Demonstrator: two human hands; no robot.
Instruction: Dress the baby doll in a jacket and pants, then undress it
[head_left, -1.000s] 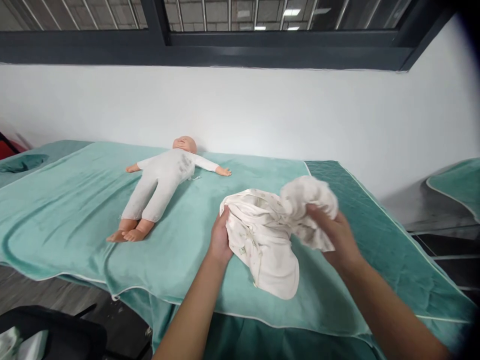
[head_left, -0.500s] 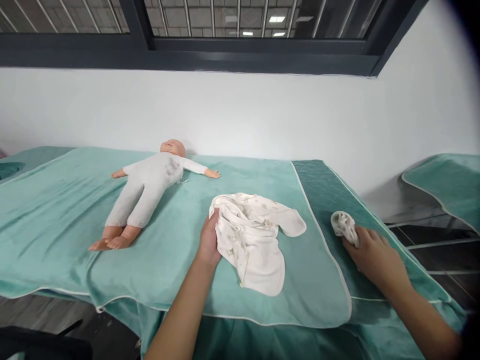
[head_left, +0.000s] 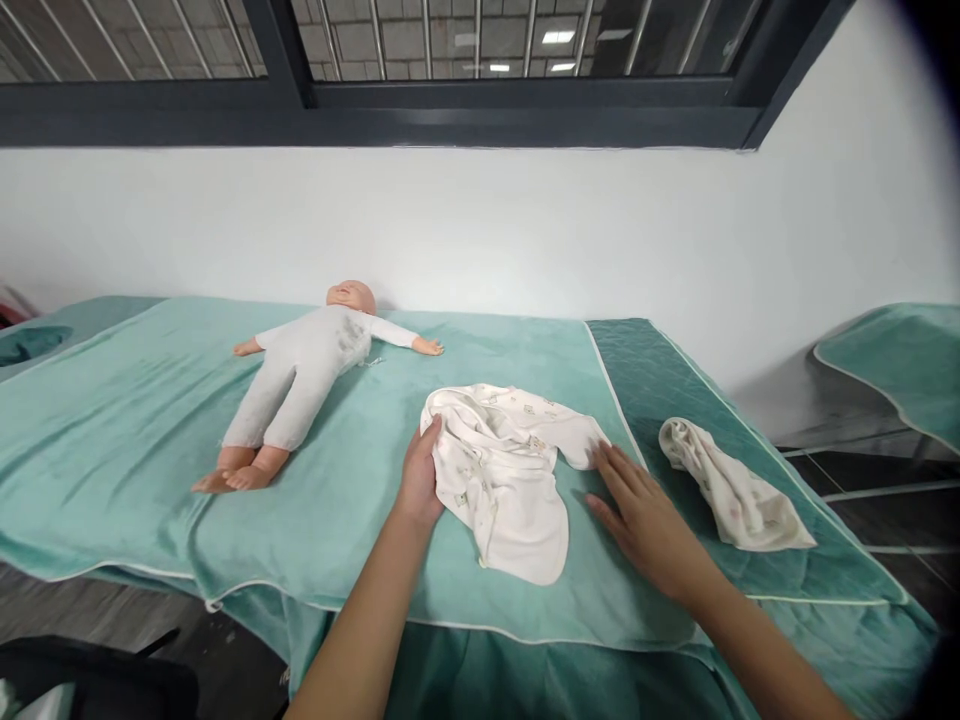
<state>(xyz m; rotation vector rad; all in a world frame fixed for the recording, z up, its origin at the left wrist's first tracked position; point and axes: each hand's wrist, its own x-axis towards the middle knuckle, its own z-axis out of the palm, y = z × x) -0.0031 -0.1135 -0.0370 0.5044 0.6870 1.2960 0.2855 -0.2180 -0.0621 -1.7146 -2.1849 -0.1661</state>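
Observation:
A white printed baby garment (head_left: 517,480) lies spread and partly bunched on the green blanket (head_left: 360,540). My left hand (head_left: 421,475) grips its left edge, thumb on top of the cloth. With its fingers stretched out, my right hand (head_left: 637,510) touches the end of the garment's sleeve and holds nothing. A second printed cloth piece (head_left: 735,490) lies crumpled to the right, on the darker green cover. The baby doll (head_left: 307,365) in a whitish suit lies on its back at the left, arms spread, apart from both hands.
Behind the bed is a white wall (head_left: 480,230) below a dark window frame (head_left: 525,125) with bars. Another green-covered surface (head_left: 900,360) stands at the right. A black object (head_left: 97,680) is at the lower left.
My right hand has let go of the crumpled cloth piece and moved left to the garment's sleeve. The cloth piece now lies loose and more stretched out. My left hand keeps its grip.

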